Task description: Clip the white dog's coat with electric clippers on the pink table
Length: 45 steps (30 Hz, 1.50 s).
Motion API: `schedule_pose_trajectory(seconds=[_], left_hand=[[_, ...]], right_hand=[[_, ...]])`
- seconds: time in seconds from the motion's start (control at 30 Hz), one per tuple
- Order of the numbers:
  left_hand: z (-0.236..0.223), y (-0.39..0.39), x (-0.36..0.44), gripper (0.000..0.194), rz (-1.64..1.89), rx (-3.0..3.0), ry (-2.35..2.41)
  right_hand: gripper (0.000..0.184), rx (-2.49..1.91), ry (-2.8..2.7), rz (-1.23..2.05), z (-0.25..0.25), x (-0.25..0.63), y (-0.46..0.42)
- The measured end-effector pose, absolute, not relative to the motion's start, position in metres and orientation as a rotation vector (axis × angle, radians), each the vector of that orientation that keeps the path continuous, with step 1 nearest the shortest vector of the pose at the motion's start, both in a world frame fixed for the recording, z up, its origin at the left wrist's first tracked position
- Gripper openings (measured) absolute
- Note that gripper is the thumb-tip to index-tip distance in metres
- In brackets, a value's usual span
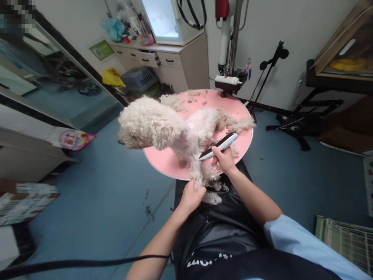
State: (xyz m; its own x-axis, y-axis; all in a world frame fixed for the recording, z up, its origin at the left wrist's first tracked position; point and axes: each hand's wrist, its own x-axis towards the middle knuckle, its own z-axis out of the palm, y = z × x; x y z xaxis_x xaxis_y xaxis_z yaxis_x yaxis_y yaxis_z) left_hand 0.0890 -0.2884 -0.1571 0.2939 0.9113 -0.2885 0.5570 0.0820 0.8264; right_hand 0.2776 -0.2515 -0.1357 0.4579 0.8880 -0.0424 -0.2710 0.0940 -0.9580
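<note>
A small white curly dog (pixel 159 124) stands on a round pink grooming table (pixel 166 161), head toward the left. My left hand (pixel 190 194) is closed around the dog's lower leg (pixel 198 177) at the table's near edge. My right hand (pixel 223 159) grips a black and white hair clipper (pixel 218 146), its blade end against the dog's flank. Clumps of cut fur (pixel 233 123) lie on the table behind the dog, and more fur (pixel 212 197) sits on my black apron (pixel 215 229).
A grooming arm post with a white bottle (pixel 228 79) stands at the table's far side. A black stand (pixel 269 68) and black frame (pixel 303 116) are at right. Cabinets (pixel 163 62), a grey pet carrier (pixel 140 77) and a glass partition (pixel 52 89) are at left. A black cable (pixel 72 263) crosses the blue floor.
</note>
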Motion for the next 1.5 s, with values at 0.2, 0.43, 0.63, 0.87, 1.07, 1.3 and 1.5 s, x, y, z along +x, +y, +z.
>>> schedule_pose_trajectory(seconds=[0.2, 0.43, 0.63, 0.87, 1.07, 1.3, 1.5], left_hand=[[-0.138, -0.283, 0.083, 0.023, 0.436, 1.562, 1.245], [-0.103, -0.277, 0.074, 0.020, 0.353, 1.397, 1.045], [-0.100, -0.280, 0.067, 0.023, 0.329, 1.202, 1.014], [-0.102, -0.281, 0.068, 0.022, 0.382, 0.991, 0.946], [-0.103, -0.284, 0.073, 0.023, 0.396, 0.888, 0.895], [-0.111, -0.287, 0.074, 0.024, 0.431, 0.864, 0.869], [-0.114, -0.288, 0.077, 0.029, 0.449, 0.837, 0.847]], right_hand=[[0.025, -0.921, -0.616, 1.004, -0.128, 0.296, -0.237], [0.036, -0.792, -0.671, 1.152, -0.127, 0.293, -0.218], [0.035, -0.721, -0.396, 1.344, -0.145, 0.290, -0.219], [0.023, -0.725, -0.109, 1.526, -0.148, 0.269, -0.220], [0.022, -0.660, 0.091, 1.615, -0.157, 0.246, -0.246], [0.025, -0.675, 0.149, 1.536, -0.166, 0.247, -0.253], [0.026, -0.655, 0.121, 1.554, -0.162, 0.244, -0.250]])
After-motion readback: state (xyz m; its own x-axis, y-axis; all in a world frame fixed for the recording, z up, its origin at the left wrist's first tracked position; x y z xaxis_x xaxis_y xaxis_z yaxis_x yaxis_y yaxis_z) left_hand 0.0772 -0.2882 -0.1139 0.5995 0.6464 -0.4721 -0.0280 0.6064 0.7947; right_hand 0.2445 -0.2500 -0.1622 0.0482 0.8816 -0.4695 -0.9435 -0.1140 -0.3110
